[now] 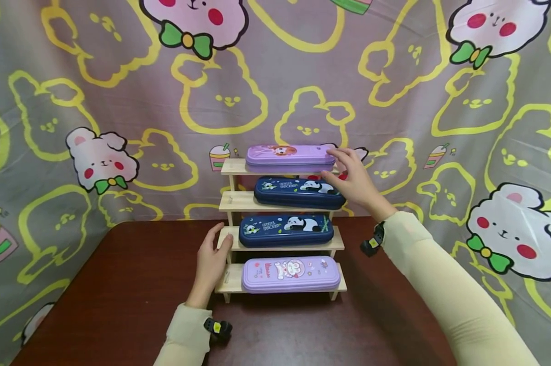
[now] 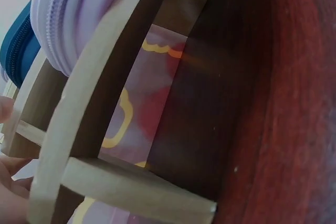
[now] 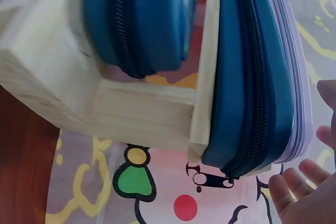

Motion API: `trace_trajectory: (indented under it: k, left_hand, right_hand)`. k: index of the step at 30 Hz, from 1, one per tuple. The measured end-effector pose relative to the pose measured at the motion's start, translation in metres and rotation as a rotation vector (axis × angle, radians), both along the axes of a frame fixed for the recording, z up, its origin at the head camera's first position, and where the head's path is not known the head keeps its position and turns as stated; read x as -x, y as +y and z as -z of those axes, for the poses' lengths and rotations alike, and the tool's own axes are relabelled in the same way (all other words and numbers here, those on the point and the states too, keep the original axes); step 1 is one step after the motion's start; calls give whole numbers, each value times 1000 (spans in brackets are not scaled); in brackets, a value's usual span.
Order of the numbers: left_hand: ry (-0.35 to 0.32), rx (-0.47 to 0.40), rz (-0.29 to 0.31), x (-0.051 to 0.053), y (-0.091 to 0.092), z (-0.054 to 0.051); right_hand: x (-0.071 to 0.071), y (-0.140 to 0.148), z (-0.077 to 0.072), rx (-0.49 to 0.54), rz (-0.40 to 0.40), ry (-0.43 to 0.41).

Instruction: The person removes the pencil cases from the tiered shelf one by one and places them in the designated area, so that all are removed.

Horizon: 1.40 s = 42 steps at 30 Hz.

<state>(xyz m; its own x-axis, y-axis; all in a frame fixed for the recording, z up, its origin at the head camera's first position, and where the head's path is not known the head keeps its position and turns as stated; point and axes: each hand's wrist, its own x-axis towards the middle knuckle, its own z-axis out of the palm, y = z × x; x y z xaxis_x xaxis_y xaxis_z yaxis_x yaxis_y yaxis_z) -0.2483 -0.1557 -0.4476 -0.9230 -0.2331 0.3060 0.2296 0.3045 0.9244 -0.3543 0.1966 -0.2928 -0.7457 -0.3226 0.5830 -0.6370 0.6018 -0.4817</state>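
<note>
- On the 4-shelf wooden stand lay 4 zippered cases, 1 to each shelf.
- The person's left hand was at the stand's left side, its thumb over the end of the 3rd shelf from the top and its fingers bent beside that board, grasping it.
- The right hand was raised at the stand's right side, near the ends of the 2 upper cases. Its fingers were released and gently bent — the right wrist view showed a gap between most of them and the cases. Whether the index fingertip brushed the top case could not be told.
- The purple case, printed with an orange-haired figure, lay on the top shelf.
- Under it, on the 2nd shelf, the upper navy case with a panda print lay slightly askew toward the right, with bare board on its left.
- The lower navy case, also with a panda, sat on the 3rd shelf.
- A lilac case with a rabbit print occupied the bottom shelf.
- The stand rested on a dark red-brown table, before a patterned cloth of rabbits and yellow outlines.
- Both arms wore pale sleeves — each with a black device at the wrist.
</note>
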Motion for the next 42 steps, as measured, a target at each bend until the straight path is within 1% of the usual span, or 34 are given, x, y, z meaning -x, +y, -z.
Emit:
trace_trajectory:
  k: [5, 8, 12, 18, 20, 23, 25, 28, 30, 32, 36, 42]
  left_hand:
    - [11, -45, 3, 3, 3, 3]
    - [13, -46, 1, 2, 3, 4]
    - [13, -56, -17, 2, 5, 4]
    - [-20, -99, -19, 2, 13, 4]
    - [-28, -109, -17, 1, 15, 4]
    - [-19, -132, -18, 0, 17, 3]
    - [-5, -144, -12, 1, 17, 3]
    - [19, -149, -1, 3, 17, 3]
    - [28, -135, 2, 3, 16, 4]
    - [28, -109, -3, 4, 16, 5]
    - [27, -66, -17, 2, 16, 7]
    - [33, -39, -37, -1, 14, 9]
  right_hand:
    - [14, -5, -6, -6, 47, -62]
    - [21, -9, -7, -24, 63, -95]
    - [28, -15, -9, -41, 58, -146]
    - [35, -18, -10, -42, 32, -207]
    - [36, -18, -9, -51, 27, -238]
    - [37, -17, -7, -63, 33, -270]
    - [38, -16, -7, -60, 34, -264]
    - [38, -14, -8, -31, 32, -231]
    - [37, -14, -9, -2, 26, -214]
    - [36, -13, -9, 27, 28, -214]
    - [34, -11, -7, 91, 41, -240]
    - [27, -10, -4, 175, 41, -265]
